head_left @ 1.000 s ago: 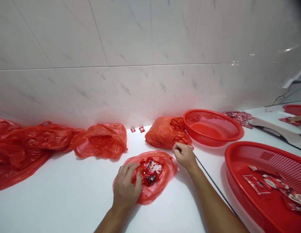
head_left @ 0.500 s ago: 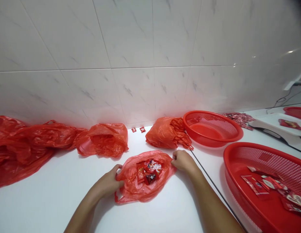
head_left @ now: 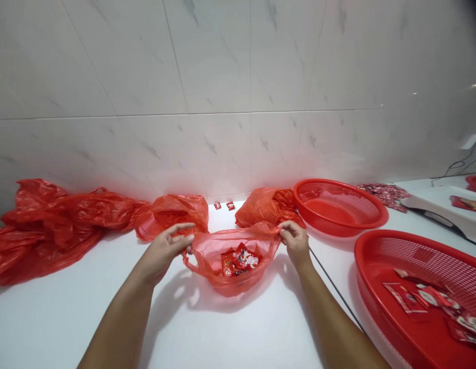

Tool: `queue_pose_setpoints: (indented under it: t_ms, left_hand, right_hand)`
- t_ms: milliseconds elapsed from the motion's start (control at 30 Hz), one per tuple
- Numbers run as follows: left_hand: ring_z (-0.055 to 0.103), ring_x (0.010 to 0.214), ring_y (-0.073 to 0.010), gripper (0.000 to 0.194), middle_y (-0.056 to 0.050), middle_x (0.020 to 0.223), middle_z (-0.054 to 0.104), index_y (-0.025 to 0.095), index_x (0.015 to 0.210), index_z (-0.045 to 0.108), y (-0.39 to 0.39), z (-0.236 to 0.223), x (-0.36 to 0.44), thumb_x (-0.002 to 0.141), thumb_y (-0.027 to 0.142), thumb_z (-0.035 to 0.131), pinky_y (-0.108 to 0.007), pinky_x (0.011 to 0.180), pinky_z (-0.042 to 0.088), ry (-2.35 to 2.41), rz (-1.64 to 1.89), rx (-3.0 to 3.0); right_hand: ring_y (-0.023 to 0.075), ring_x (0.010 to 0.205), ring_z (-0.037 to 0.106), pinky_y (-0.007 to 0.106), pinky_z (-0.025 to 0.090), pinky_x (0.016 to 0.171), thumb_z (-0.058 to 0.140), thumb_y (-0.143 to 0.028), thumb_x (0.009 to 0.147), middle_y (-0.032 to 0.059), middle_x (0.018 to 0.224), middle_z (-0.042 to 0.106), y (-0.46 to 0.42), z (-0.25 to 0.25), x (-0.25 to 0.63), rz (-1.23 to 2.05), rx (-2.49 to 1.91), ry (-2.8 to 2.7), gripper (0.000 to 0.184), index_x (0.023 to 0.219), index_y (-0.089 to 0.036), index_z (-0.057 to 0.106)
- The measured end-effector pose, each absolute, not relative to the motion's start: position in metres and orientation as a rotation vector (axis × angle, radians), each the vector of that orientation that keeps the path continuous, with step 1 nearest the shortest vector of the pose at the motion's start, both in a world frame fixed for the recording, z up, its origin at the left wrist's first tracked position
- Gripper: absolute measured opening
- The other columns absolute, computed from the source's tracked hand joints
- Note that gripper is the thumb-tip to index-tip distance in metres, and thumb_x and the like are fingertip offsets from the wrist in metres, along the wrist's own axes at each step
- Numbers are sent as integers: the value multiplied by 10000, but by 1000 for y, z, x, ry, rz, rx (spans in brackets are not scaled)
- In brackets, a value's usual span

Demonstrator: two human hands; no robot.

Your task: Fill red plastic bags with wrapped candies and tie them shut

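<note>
A small red plastic bag (head_left: pixel 218 259) hangs just above the white counter (head_left: pixel 238 328), stretched open between my hands. Several red sweet packets (head_left: pixel 240 260) lie in its bottom. My left hand (head_left: pixel 163 251) pinches the bag's left edge, with its upper fingers stretched out. On the other side my right hand (head_left: pixel 295 241) is closed on the bag's right edge.
More red bags lie along the tiled wall: a heap at the left (head_left: pixel 53 225), one bag (head_left: pixel 176 212) and another (head_left: pixel 266 205) behind my hands. Two loose packets (head_left: pixel 224 205) sit between them. Round red baskets stand at the right (head_left: pixel 339 202), the nearer (head_left: pixel 376 287) holding packets. A white scale (head_left: pixel 445 207) is far right.
Both hands took hold of the bag's edges and lifted it off the counter, pulling its mouth open. Earlier it lay flat with my left hand on the packets.
</note>
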State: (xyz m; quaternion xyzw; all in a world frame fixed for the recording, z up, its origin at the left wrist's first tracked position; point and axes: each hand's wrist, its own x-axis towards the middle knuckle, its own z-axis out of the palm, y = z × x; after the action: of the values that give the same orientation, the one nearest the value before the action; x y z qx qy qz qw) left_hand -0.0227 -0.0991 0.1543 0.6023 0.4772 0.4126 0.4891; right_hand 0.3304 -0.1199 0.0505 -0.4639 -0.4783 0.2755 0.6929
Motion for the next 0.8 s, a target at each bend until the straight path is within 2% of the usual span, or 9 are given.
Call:
queue_pose_setpoints:
  t_ms: [100,200,300,367,433,567,667,733,800]
  left_hand:
    - [649,679,-128,614,9,724,687,189,1275,673,-105,201,-9,744,372,921,-218,655,525,992,1247,1437]
    - [698,815,-131,580,-17,876,742,221,1216,715,-118,238,11,689,268,954,-207,750,567,841,1506,1352]
    - [711,963,-156,433,-34,1018,766,237,1111,746,-131,253,28,715,215,919,-240,857,589,680,1759,1260]
    - [708,1009,-176,347,-49,1086,771,237,1070,749,-137,252,33,753,205,885,-264,869,596,625,1856,1250]
    - [704,1025,-188,302,-63,1119,771,231,1062,749,-138,247,33,783,211,863,-261,835,596,628,1874,1271]
    - [700,1012,-190,285,-70,1130,767,222,1055,758,-134,239,26,793,255,865,-245,790,579,678,1730,1304]
    - [698,984,-192,303,-67,1113,762,217,1028,763,-130,238,26,764,296,890,-261,795,572,709,1621,1301]
    - [692,930,-178,308,-49,1055,756,217,997,763,-128,237,29,743,318,906,-263,776,564,727,1572,1275]
    - [681,888,-162,286,-27,1010,747,224,959,758,-126,234,35,737,323,909,-262,762,557,734,1545,1266]
  right_hand:
    - [128,530,545,228,400,502,637,-353,790,-17,623,615,-119,85,319,799,-898,-924,171,843,-193,607]
    - [128,589,577,224,449,542,651,-330,764,-13,662,620,-121,138,310,915,-757,-896,151,817,-204,586]
    - [145,692,612,239,491,599,633,-313,749,19,758,652,-133,187,306,962,-640,-911,117,769,-204,594]
    - [167,780,643,263,523,648,634,-317,758,49,861,692,-144,206,306,992,-581,-907,115,777,-205,616]
    - [177,813,652,277,532,671,669,-340,782,52,902,703,-155,213,307,1006,-580,-923,140,830,-211,649]
    - [143,697,597,245,475,613,771,-381,829,10,768,663,-166,205,313,898,-882,-1140,209,922,-204,709]
    - [124,644,552,238,451,602,770,-376,857,-6,692,622,-164,197,321,813,-1034,-1273,220,790,-189,673]
    - [121,629,535,244,457,606,757,-402,874,-13,652,584,-162,195,325,882,-955,-1305,313,689,-192,616]
    - [138,693,577,262,499,658,757,-441,882,6,693,603,-160,195,325,927,-830,-1310,374,640,-194,615]
